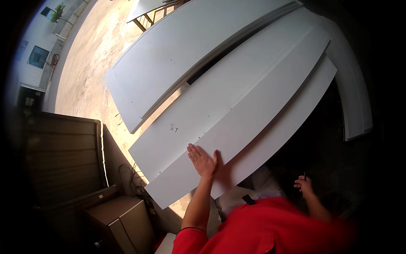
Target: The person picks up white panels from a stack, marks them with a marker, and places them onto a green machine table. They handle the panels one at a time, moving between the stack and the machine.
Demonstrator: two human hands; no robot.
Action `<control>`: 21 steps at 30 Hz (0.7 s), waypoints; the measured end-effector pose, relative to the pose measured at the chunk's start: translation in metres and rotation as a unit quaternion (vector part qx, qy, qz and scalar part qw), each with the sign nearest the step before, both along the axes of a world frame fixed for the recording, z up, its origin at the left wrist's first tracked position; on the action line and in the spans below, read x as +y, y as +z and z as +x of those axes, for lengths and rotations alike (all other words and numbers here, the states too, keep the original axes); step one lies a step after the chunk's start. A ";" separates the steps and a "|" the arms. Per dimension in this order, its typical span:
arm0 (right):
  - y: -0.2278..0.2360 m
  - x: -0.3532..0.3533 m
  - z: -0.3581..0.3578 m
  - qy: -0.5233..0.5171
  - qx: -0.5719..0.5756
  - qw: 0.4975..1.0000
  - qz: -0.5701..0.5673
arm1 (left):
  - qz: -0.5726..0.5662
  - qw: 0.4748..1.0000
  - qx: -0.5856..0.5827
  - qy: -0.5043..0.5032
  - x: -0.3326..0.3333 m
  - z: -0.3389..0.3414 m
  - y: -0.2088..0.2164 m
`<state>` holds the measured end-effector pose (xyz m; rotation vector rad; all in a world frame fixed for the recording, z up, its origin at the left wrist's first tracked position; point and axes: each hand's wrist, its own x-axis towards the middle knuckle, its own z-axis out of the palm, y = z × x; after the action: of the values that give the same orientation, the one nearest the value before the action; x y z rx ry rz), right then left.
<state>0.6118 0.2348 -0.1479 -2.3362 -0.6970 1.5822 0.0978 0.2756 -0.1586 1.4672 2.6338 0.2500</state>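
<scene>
My left hand lies flat on a long white panel, fingers together and stretched, thumb apart at the panel's near edge. Below it, a second white panel sticks out toward me, with a reddish tint near my shirt. My right hand is off to the right, away from the panels. Its fingers are closed round a thin dark stick, perhaps a pen, whose tip points up; the kind is too small to tell. Small dark specks and a small printed mark show on the upper panel.
Another large white panel lies beyond a dark gap. More white pieces curve down at the far right. A brown cabinet and tangled cables stand at lower left, near a dark ribbed metal panel. Sunlit concrete stretches outside.
</scene>
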 end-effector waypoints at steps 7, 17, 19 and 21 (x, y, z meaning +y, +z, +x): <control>0.000 0.081 0.130 0.003 0.004 0.999 0.045 | 0.011 1.000 -0.014 0.006 0.164 0.120 0.001; -0.010 0.147 0.330 -0.100 -0.048 0.994 0.023 | -0.002 0.998 -0.048 -0.028 0.358 0.277 0.004; 0.004 0.182 0.322 -0.103 -0.033 0.994 -0.008 | -0.002 0.998 -0.056 -0.035 0.391 0.303 0.006; 0.006 0.225 0.322 -0.068 -0.031 0.997 -0.022 | 0.002 0.997 -0.066 -0.051 0.431 0.335 0.007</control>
<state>0.9333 0.4595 -0.1422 -2.4164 -0.5075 1.4882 0.4329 0.7070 -0.1521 1.5243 2.4496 0.3311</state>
